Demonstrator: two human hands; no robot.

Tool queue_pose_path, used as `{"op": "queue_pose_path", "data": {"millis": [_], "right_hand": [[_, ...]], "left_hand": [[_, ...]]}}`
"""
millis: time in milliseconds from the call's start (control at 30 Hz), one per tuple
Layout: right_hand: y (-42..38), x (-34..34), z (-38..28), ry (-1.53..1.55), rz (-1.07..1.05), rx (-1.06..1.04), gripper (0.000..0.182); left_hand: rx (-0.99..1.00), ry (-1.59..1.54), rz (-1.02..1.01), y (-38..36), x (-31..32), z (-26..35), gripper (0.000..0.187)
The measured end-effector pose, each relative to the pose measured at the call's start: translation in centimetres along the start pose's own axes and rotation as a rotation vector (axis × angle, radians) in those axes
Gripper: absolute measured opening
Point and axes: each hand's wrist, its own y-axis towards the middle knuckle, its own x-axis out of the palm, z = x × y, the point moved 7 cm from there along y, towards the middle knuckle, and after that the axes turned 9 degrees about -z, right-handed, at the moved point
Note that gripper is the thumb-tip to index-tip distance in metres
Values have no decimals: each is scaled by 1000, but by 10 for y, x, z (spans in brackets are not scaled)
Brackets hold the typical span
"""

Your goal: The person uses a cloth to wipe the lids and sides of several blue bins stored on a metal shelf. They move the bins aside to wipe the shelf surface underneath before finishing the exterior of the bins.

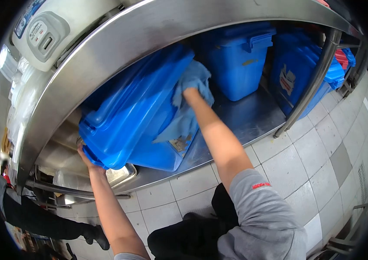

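Note:
A large blue plastic bin [153,149] with a blue lid [127,112] lies tilted on the steel lower shelf. At the lid's left end my left hand [89,159] grips the edge near the latch, its fingers partly hidden behind the plastic. My right hand [190,92] presses a blue-grey cloth [188,119] against the bin's right side. The fingers of that hand are sunk in the cloth and mostly hidden. Below the cloth, a worn, stained label [179,144] shows on the bin's wall.
Another blue bin [238,69] stands upright to the right, with a further blue bin [290,78] beyond a steel table leg [314,86]. The steel tabletop edge [106,47] curves overhead. A metal tray [121,174] sits at lower left. Another person's leg [49,219] is close on the left.

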Motion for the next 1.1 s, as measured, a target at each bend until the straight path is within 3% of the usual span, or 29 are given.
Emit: {"op": "queue_pose_path", "data": {"millis": [100,200,300,433,533,633,667,700,733,767,933,1100], "right_hand": [[-6,-7,3,76,127,102,44],[-70,3,-35,-68,284,-102,44],[-68,16,-41,-174,185,-212,44],[-4,13,54,94,35,184,44],[-37,10,134,134,256,425,44],[-96,32,212,190,339,461,44],[-104,45,231,328,278,484,44],[-114,69,247,696,113,657,46],[-125,95,250,1059,-66,820,49],[-113,90,226,1128,-131,832,49],[-15,28,62,1028,-220,513,49],[-26,46,99,1052,-247,598,50]], "left_hand": [[16,-2,71,2,-5,0,65],[30,0,41,-1,3,2,63],[49,25,19,0,-2,1,68],[53,38,-1,3,-3,2,68],[70,23,11,2,1,2,68],[52,18,55,-1,1,2,65],[52,19,67,-2,2,2,63],[48,21,79,-2,1,3,60],[47,28,59,0,-2,5,60],[41,32,41,4,-8,4,60],[39,-7,29,-2,1,1,60],[46,-26,43,1,-1,2,60]]}}
